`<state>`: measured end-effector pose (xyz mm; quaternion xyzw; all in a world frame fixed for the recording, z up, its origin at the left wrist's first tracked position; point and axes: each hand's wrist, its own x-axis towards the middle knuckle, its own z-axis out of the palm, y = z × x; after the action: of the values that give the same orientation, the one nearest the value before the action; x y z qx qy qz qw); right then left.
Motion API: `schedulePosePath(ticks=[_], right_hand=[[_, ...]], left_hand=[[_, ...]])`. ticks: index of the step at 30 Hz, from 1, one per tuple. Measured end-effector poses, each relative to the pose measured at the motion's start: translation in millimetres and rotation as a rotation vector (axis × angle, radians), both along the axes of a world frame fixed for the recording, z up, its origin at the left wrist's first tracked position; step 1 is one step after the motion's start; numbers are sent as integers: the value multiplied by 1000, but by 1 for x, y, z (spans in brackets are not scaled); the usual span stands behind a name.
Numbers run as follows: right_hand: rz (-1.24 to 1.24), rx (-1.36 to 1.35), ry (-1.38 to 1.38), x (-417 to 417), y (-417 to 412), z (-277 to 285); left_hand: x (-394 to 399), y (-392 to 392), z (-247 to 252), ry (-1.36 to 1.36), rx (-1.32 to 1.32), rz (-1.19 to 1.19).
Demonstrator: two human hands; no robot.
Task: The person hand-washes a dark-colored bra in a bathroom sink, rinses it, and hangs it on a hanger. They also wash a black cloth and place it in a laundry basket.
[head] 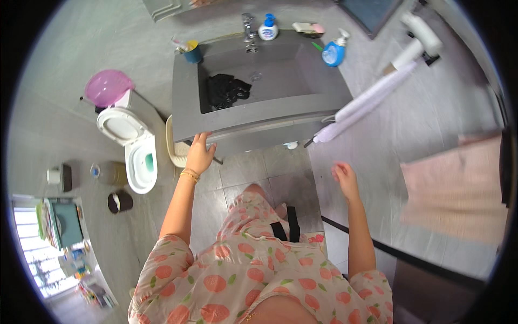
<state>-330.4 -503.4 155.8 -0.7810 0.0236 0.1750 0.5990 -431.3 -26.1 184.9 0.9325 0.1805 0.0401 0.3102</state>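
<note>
My left hand [201,154] is at the front left of a grey washbasin vanity [259,139], thumb apart from the fingers, holding nothing. I cannot tell whether its fingertips touch the vanity. To the right, my right hand [345,180] hangs in the air, slightly blurred, fingers loosely bent and nothing visible in it. A wet-looking black cloth [226,90] lies bunched in the left part of the grey basin [283,87]. Behind it stands a chrome faucet [249,32], no running water visible.
Along the vanity are a toothbrush cup [193,54], a white pump bottle [268,30], soap bars [308,28] and a blue pump bottle [334,52]. A toilet [141,162] with a pink basin [108,87] stands left. White cloth [372,99] and a pink towel [455,190] hang right.
</note>
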Motion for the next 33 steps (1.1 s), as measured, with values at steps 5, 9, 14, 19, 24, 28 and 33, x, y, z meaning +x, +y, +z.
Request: schedulePosePath(ticks=[5, 9, 14, 19, 24, 28, 33], right_hand=[[296, 35, -226, 123, 127, -8], [319, 172, -92, 158, 185, -6], [338, 19, 256, 178, 185, 20], [279, 32, 261, 229, 229, 9], [302, 87, 82, 298, 299, -19], [589, -104, -52, 321, 347, -115], [636, -378, -208, 293, 455, -156]], left_hand=[[86, 31, -57, -136, 246, 376], [116, 34, -112, 228, 407, 806], [130, 30, -121, 172, 473, 728], [257, -85, -82, 7, 13, 17], [373, -59, -98, 104, 405, 74], [346, 61, -144, 180, 394, 716], [326, 93, -171, 277, -318, 848]])
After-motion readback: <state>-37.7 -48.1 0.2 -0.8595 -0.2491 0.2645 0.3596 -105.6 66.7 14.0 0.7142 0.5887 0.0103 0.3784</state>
